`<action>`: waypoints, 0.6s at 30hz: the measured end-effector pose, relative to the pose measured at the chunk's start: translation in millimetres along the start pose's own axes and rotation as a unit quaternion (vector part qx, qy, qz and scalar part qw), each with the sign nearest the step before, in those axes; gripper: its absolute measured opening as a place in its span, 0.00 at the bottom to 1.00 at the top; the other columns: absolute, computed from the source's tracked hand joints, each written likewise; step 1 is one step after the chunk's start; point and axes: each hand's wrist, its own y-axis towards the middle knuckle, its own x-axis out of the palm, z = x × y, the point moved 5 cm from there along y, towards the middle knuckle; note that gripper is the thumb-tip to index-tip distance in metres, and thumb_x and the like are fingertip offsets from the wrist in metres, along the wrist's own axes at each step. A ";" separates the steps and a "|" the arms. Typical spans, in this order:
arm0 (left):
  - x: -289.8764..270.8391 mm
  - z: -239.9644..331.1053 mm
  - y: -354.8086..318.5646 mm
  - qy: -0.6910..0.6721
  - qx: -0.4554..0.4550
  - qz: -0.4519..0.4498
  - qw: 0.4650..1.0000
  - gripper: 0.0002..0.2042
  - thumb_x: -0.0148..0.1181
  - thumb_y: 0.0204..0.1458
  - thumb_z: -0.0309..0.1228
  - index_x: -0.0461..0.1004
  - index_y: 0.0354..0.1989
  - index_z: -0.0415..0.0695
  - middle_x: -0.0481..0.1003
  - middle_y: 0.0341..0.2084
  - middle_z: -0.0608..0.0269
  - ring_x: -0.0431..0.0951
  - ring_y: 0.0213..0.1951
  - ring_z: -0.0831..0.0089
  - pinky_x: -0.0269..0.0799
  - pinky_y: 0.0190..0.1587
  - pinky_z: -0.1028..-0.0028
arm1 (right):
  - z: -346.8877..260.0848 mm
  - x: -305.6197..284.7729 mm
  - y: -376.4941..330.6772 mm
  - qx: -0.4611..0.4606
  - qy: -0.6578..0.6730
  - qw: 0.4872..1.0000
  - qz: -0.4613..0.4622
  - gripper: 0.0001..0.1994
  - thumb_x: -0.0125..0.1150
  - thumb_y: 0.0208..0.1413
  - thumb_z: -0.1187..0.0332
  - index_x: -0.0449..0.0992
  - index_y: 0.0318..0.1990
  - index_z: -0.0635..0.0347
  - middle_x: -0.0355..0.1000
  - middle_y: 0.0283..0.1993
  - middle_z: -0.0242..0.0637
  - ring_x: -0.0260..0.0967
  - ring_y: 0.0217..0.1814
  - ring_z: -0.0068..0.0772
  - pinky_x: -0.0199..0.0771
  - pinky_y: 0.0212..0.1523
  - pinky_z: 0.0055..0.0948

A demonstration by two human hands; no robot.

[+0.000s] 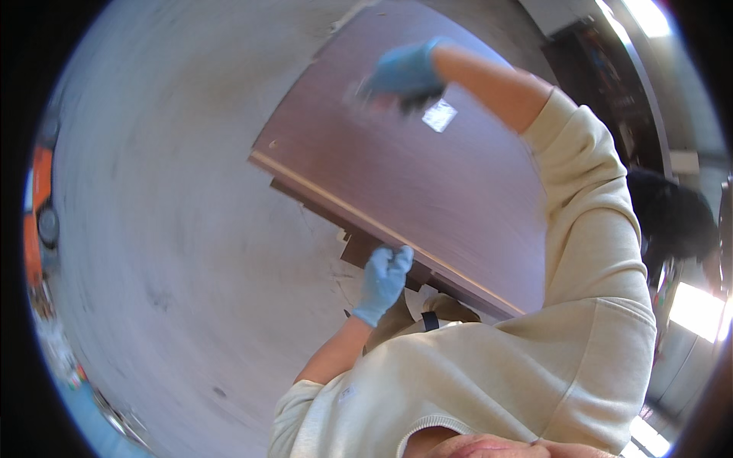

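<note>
One brown panel: left hand, fingers clasping near edge; right hand blurred, grip unclear.

Smooth, wood-look panel, softly sheened — matt cloth sweatshirt, smooth matt floor.

Passage was afforded over pale floor, left of frame. Upper centre was occupied by brown panel, its lower edge obstructed by left hand, its upper part by right hand.
</note>
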 end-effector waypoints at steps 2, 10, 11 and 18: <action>-4.0 -2.1 3.6 0.035 -0.008 -0.012 0.999 0.15 0.64 0.67 0.40 0.77 0.42 0.38 0.80 0.36 0.61 0.78 0.37 0.73 0.75 0.41 0.69 | -37.5 87.2 -63.2 -0.129 -0.126 0.971 -0.154 0.24 0.52 0.69 0.41 0.85 0.48 0.47 0.80 0.33 0.30 0.72 0.27 0.25 0.74 0.28 0.31; -18.3 8.8 4.8 0.075 0.040 0.041 0.996 0.28 0.64 0.67 0.37 0.65 0.68 0.30 0.72 0.62 0.47 0.74 0.63 0.55 0.70 0.67 0.56 | 197.3 200.3 -286.5 0.209 0.129 0.968 0.048 0.25 0.48 0.72 0.60 0.71 0.74 0.47 0.78 0.64 0.40 0.81 0.43 0.36 0.82 0.54 0.46; -11.2 19.2 1.9 0.106 0.127 0.058 0.984 0.32 0.65 0.67 0.38 0.63 0.71 0.29 0.69 0.66 0.43 0.70 0.68 0.52 0.66 0.71 0.53 | 248.8 206.6 -328.8 0.265 0.116 0.952 0.103 0.26 0.53 0.70 0.67 0.70 0.75 0.48 0.73 0.71 0.41 0.82 0.51 0.37 0.83 0.61 0.44; 123.0 43.3 -31.4 0.570 0.244 0.129 0.774 0.51 0.66 0.62 0.48 0.40 0.81 0.33 0.34 0.81 0.30 0.35 0.82 0.38 0.37 0.80 0.43 | 442.9 307.7 -533.1 0.513 0.331 0.661 0.436 0.23 0.48 0.76 0.54 0.81 0.61 0.60 0.81 0.46 0.46 0.79 0.37 0.39 0.83 0.36 0.36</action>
